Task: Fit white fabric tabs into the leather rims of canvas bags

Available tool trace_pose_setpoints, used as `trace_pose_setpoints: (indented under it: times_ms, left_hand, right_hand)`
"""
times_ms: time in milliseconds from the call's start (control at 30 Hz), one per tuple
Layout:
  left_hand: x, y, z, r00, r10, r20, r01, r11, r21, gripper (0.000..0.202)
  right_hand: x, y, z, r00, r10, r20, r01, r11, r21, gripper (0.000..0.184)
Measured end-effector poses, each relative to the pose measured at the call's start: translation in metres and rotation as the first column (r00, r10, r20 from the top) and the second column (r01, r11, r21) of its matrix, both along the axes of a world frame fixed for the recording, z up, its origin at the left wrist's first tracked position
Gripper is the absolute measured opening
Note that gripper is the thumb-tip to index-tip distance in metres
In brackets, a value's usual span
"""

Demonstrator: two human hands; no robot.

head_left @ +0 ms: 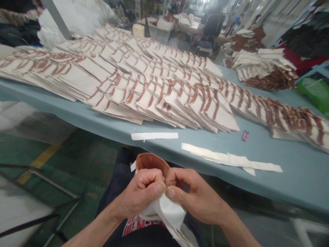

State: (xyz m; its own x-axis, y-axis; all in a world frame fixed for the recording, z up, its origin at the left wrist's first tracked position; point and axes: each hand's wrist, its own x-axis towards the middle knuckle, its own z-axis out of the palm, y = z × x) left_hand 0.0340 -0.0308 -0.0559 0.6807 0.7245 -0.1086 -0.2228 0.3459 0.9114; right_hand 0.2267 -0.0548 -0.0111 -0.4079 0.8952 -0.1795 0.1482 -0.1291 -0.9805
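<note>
Both of my hands are closed on one white cloth bag (169,214) over my lap, below the table's near edge. My left hand (142,195) is a fist gripping the cloth, thumb pressed on its top edge. My right hand (194,197) pinches the same edge right beside it, thumbs nearly touching. The bag's brown strap (151,161) loops up behind my knuckles. The white body hangs down toward my legs.
A grey-blue table (295,161) carries long overlapping rows of white bags with brown straps (154,85). White cloth strips (154,136) (231,159) and a small pink object (245,136) lie near its front edge. Another heap of bags (264,68) and a person (213,24) are at the far end.
</note>
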Motion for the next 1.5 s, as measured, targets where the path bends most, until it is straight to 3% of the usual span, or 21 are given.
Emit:
trace_pose_setpoints:
  times_ms: [200, 367, 633, 833, 1033, 1133, 1300, 1500]
  left_hand:
    - [-0.005, 0.001, 0.005, 0.996, -0.017, -0.083, 0.027, 0.993, 0.116, 0.060]
    - [-0.007, 0.004, 0.008, 0.990, -0.012, -0.143, 0.050, 0.964, 0.260, 0.059]
    - [-0.009, 0.004, 0.009, 0.986, 0.052, -0.161, 0.023, 0.900, 0.435, 0.057]
    - [-0.006, 0.004, 0.007, 0.990, 0.073, -0.120, -0.020, 0.920, 0.391, 0.057]
    - [-0.001, 0.009, 0.010, 0.987, 0.113, -0.116, -0.076, 0.956, 0.283, 0.063]
    - [-0.004, 0.015, 0.010, 0.984, 0.126, -0.127, -0.097, 0.973, 0.208, 0.063]
    - [-0.014, 0.021, 0.005, 0.986, 0.040, -0.160, -0.025, 0.995, 0.093, 0.063]
    - [-0.019, 0.025, 0.013, 0.947, -0.041, -0.320, 0.104, 0.978, 0.182, 0.048]
  right_hand:
    - [0.003, -0.002, 0.004, 0.999, 0.025, 0.031, -0.024, 0.999, -0.033, 0.037]
    - [0.005, -0.004, 0.011, 0.990, 0.069, 0.120, -0.077, 0.995, 0.056, 0.037]
    - [-0.010, -0.005, -0.009, 1.000, -0.007, 0.000, 0.007, 1.000, 0.021, 0.054]
    - [-0.010, -0.004, -0.010, 0.999, 0.007, -0.037, -0.007, 1.000, 0.012, 0.054]
    - [-0.026, -0.008, -0.017, 0.984, -0.169, -0.060, 0.177, 0.965, 0.192, 0.046]
    - [-0.028, -0.005, -0.021, 0.975, -0.199, -0.101, 0.217, 0.951, 0.221, 0.046]
    - [-0.016, 0.001, -0.018, 0.997, -0.072, -0.013, 0.073, 0.967, 0.243, 0.034]
    - [-0.010, 0.000, -0.004, 0.982, -0.005, 0.189, -0.059, 0.941, 0.334, 0.025]
